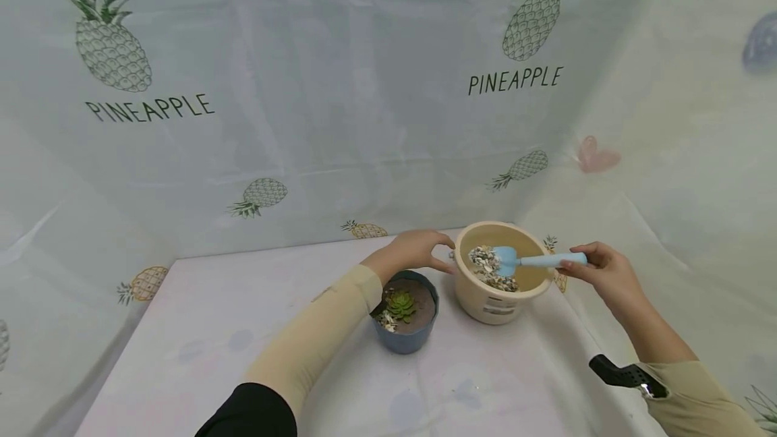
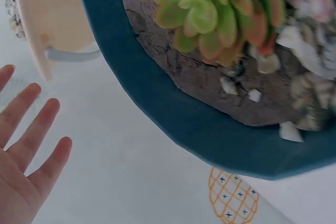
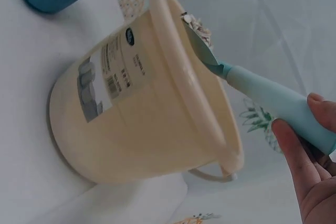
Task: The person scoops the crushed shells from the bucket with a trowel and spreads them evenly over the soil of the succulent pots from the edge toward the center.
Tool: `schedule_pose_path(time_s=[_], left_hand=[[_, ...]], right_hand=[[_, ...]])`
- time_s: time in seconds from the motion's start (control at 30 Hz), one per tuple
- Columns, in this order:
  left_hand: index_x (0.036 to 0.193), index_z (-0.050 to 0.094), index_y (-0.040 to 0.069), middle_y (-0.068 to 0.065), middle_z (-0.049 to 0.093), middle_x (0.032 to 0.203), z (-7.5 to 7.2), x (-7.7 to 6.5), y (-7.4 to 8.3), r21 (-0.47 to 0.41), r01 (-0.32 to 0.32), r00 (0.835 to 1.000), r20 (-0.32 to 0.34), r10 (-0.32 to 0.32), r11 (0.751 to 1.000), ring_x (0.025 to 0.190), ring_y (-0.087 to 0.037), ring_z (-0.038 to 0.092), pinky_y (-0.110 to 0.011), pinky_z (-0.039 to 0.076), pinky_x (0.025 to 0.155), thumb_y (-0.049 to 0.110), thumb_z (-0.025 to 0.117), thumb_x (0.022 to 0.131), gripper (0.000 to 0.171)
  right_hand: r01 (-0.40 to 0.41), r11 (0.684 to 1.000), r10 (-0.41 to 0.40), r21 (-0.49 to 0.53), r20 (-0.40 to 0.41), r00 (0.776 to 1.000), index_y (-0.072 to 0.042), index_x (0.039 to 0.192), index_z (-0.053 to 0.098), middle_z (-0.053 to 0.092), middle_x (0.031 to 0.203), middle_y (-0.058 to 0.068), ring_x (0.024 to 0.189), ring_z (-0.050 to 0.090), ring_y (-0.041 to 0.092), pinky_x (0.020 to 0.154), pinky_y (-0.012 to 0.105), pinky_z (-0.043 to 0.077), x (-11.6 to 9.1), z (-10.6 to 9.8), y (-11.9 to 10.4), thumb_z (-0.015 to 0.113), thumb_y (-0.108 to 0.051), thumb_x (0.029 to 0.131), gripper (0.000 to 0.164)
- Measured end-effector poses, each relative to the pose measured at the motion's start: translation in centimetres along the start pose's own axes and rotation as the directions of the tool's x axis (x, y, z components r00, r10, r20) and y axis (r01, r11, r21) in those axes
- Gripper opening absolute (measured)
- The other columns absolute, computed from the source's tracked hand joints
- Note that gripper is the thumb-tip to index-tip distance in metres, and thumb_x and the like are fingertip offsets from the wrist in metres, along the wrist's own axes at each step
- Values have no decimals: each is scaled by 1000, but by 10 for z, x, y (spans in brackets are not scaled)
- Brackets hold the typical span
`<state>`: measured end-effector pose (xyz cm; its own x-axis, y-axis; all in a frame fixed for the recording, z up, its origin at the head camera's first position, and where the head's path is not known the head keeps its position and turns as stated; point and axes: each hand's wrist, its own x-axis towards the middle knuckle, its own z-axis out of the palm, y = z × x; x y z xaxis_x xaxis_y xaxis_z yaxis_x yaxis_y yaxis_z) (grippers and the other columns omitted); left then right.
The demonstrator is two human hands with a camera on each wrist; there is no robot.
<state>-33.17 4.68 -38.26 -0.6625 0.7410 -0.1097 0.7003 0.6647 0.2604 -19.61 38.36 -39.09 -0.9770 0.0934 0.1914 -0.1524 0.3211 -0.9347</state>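
Note:
My right hand [image 1: 607, 274] grips the light blue handle of a small hand trowel [image 1: 549, 260]. Its scoop carries a heap of shells and pebbles [image 1: 483, 258] over the mouth of a cream bucket [image 1: 494, 302]. In the right wrist view the trowel [image 3: 268, 95] slants across the bucket's rim, thumb and fingers round the handle end. My left hand [image 1: 419, 250] is by the bucket's left rim, its fingers [image 2: 46, 116] spread and holding nothing in the left wrist view. Below the left wrist stands a blue pot [image 1: 405, 342] with a green succulent [image 1: 400, 305] in brown soil.
More shell bits [image 1: 499, 280] lie inside the bucket. In the blue pot, shells and stones [image 2: 310, 72] gather beside the succulent. A white patterned cloth covers the table [image 1: 243, 329], and a pineapple-print curtain [image 1: 340, 100] rises behind it. The bucket's handle [image 3: 212, 176] hangs at its side.

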Motion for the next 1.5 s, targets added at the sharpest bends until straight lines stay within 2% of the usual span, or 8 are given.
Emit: schedule_pose_path(time_s=[0.27, 0.57, 0.7, 0.9, 1.0, 1.17, 1.4, 1.5], left_hand=[[140, 54, 27, 8, 54, 137, -2, -28, -21, -109, -6, 998, -58, -1, 994, 123, -15, 53, -36, 46, 98, 56, 69, 85, 64], [137, 57, 26, 7, 55, 136, 13, -71, -50, -207, 8, 994, -106, -30, 978, 118, -17, 56, -39, 47, 95, 46, 73, 85, 58], [138, 55, 25, 7, 55, 137, 22, -90, -61, -240, 24, 992, -112, -52, 970, 119, -17, 56, -41, 46, 96, 44, 74, 85, 60], [142, 52, 25, 7, 51, 141, 34, -110, -71, -316, 45, 993, -87, -76, 948, 123, -19, 53, -45, 44, 99, 45, 76, 83, 68], [144, 49, 25, 6, 48, 144, 40, -118, -75, -345, 56, 995, -63, -82, 937, 125, -21, 50, -46, 43, 100, 43, 79, 81, 71], [149, 41, 25, 5, 41, 150, 49, -127, -82, -404, 67, 996, -27, -85, 912, 132, -26, 44, -48, 40, 103, 38, 84, 77, 84], [155, 28, 22, 2, 29, 156, 64, -132, -91, -535, 54, 999, 27, -47, 843, 138, -31, 35, -51, 36, 106, 33, 88, 73, 103], [155, 27, 22, -1, 29, 156, 69, -130, -95, -554, 46, 999, 42, -27, 832, 138, -31, 35, -53, 36, 106, 28, 89, 72, 103]], right_hand=[[36, 987, -40, 157, 26, 999, 0, 108, 60, 66, 95, -3, 81, 71, 10, 76, 18, 54, 2, 18, -15, 70, -2, 90, 21], [8, 972, -33, 235, 103, 994, -2, 106, 60, 63, 97, 0, 82, 70, 11, 77, 23, 55, 0, 53, -28, 68, 4, 89, 20], [5, 974, -35, 227, 125, 992, 4, 107, 59, 63, 96, 1, 83, 70, 11, 77, 24, 56, -1, 67, -32, 69, 5, 88, 22], [-17, 991, -6, 132, 169, 986, 14, 114, 52, 60, 102, 6, 87, 69, 11, 78, 28, 56, 0, 87, -38, 71, -1, 89, 35], [-36, 994, 15, 104, 193, 981, 17, 117, 49, 60, 102, 8, 86, 70, 12, 79, 31, 56, 1, 96, -39, 71, -3, 89, 41], [-26, 993, -1, 113, 225, 974, 19, 115, 48, 66, 96, 8, 83, 71, 14, 74, 28, 57, 5, 110, -39, 70, 0, 89, 39], [-31, 989, -6, 142, 251, 968, 22, 115, 49, 63, 98, 13, 82, 70, 13, 77, 31, 57, 10, 130, -39, 71, 5, 86, 40], [-29, 993, -3, 118, 258, 966, 20, 112, 52, 64, 97, 16, 81, 70, 12, 76, 30, 57, 12, 137, -40, 71, 5, 86, 36]])
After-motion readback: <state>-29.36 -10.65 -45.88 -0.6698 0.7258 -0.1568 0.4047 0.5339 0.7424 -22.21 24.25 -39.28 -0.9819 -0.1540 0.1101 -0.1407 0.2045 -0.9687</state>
